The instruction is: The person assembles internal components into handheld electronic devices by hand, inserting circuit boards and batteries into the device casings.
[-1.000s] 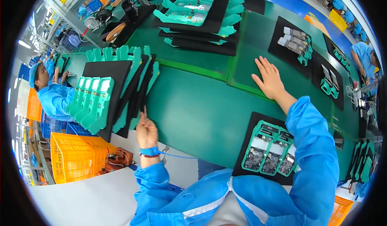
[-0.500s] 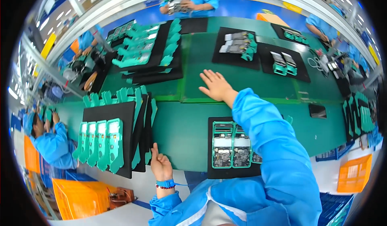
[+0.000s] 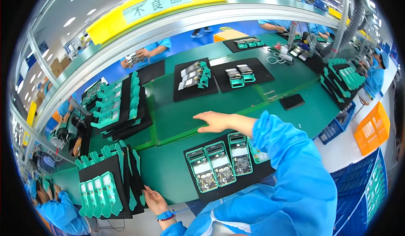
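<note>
My right hand (image 3: pixel 216 122) is held above the green table (image 3: pixel 185 109), empty, its fingers reaching left with a gap between them. Below it, on a black mat (image 3: pixel 219 190), lie several green frames holding circuit boards, among them a middle framed board (image 3: pixel 220 164); my right sleeve partly covers the rightmost frame (image 3: pixel 258 154). My left hand (image 3: pixel 155 200) is at the table's near edge, palm turned up and fingers loosely extended, holding nothing. Its fingertips are beside a stack of black mats (image 3: pixel 126 181) carrying green frames (image 3: pixel 100 194); whether they touch it I cannot tell.
Another mat stack with green frames (image 3: pixel 112 103) stands at the far left. Across the table, black mats carry framed boards (image 3: pixel 196 76); a dark phone (image 3: pixel 292 102) lies right. A metal rail (image 3: pixel 168 23) with a yellow sign spans above. Co-workers' hands (image 3: pixel 145 55) handle parts opposite.
The view has swung right and upward. My right hand has turned from spread and reaching forward to pointing left, nearer the framed boards. My left hand stays by the mat stack, its fingers less curled.
</note>
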`<action>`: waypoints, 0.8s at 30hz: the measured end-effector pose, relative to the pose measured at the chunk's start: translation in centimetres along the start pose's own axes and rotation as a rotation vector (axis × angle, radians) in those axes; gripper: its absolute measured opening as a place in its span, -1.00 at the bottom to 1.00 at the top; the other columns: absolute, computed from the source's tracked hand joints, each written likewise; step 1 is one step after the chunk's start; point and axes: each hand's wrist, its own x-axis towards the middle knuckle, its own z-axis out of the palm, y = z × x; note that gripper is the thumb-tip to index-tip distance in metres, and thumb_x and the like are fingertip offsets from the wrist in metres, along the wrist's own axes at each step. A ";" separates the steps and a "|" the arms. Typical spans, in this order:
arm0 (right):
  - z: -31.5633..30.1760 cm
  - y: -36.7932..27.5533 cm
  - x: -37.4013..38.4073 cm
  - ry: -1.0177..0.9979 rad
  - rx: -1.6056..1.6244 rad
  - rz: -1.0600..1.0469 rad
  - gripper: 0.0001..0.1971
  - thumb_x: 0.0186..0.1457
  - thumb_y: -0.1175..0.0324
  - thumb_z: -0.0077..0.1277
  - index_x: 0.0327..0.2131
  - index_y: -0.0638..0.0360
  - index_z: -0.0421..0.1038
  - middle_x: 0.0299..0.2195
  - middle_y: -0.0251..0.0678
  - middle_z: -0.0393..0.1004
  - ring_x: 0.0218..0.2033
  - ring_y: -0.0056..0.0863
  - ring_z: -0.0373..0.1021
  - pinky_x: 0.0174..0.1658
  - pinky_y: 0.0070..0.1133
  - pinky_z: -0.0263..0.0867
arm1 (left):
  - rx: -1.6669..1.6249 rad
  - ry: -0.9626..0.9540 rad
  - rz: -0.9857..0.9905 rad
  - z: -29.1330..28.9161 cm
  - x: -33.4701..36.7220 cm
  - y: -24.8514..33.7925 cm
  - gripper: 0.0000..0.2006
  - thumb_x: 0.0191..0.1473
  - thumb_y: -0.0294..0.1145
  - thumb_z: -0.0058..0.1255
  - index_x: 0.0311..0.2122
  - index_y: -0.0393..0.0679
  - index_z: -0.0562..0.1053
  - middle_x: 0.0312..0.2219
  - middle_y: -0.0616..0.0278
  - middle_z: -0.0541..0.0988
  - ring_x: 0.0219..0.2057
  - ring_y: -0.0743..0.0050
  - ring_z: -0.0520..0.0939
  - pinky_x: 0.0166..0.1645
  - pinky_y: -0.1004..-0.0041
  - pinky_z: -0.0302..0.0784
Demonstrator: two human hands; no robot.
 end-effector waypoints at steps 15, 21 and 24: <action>0.8 7.5 -25.7 0.880 0.259 0.409 -0.70 0.22 0.39 0.08 0.02 0.18 0.47 -0.06 -0.19 0.55 -0.02 -0.29 0.49 0.03 -0.41 0.40 | -0.076 -0.021 -0.093 -1.8 3.4 1.7 -0.59 0.38 -0.28 -0.10 0.26 -0.15 0.33 -0.32 0.70 0.55 -0.71 0.82 0.04 -0.67 0.69 -0.04; 2.7 9.4 -28.9 0.980 0.253 0.490 -0.73 0.24 0.46 0.05 0.00 0.29 0.45 -0.14 -0.15 0.59 -0.12 -0.36 0.54 -0.03 -0.48 0.42 | -0.074 0.014 -0.164 0.5 -1.2 0.4 -0.68 0.38 -0.32 -0.12 0.18 -0.10 0.38 -0.15 0.58 0.59 -0.69 0.77 0.06 -0.64 0.69 -0.02; 2.6 9.3 -28.4 0.939 0.310 0.471 -0.72 0.27 0.45 0.03 0.03 0.26 0.43 -0.14 -0.22 0.60 -0.13 -0.49 0.51 -0.02 -0.53 0.40 | -0.101 -0.019 -0.106 0.0 -2.1 -0.9 -0.70 0.39 -0.37 -0.14 0.15 -0.21 0.33 0.33 0.33 0.30 -0.69 0.76 0.07 -0.61 0.67 0.05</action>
